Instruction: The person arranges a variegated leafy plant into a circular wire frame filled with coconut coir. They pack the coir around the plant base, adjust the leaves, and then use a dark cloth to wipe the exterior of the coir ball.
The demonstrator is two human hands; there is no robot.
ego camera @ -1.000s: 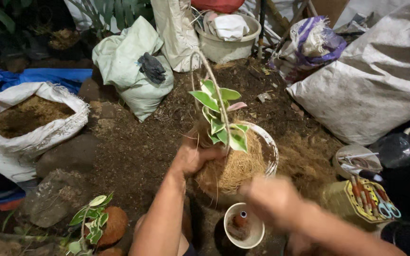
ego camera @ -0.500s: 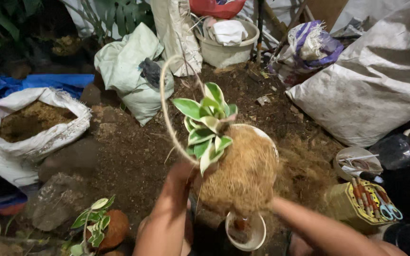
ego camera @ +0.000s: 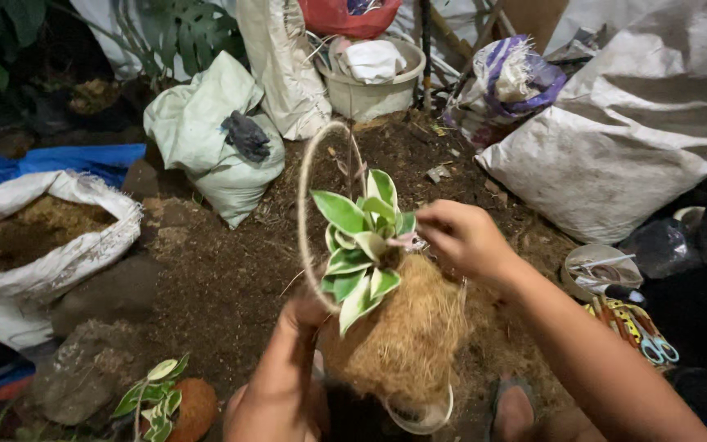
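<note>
The coir-wrapped plant ball [ego camera: 407,336] with green-and-white leaves sits at centre, the left hand [ego camera: 300,323] clamped on its side at 8 o'clock. The right hand [ego camera: 460,237] pinches together at the plant's crown, at 2 o'clock. A twine loop [ego camera: 304,205] rises toward 12. An open soil sack [ego camera: 42,245] lies at 9, scissors [ego camera: 652,344] at 3. A white cup [ego camera: 431,417] beneath is mostly hidden.

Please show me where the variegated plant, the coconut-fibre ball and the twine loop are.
variegated plant [ego camera: 359,245], head view, on a central green-and-cream leaf.
coconut-fibre ball [ego camera: 407,340], head view, on its shaggy brown front.
twine loop [ego camera: 303,209], head view, on its left strand.
</note>
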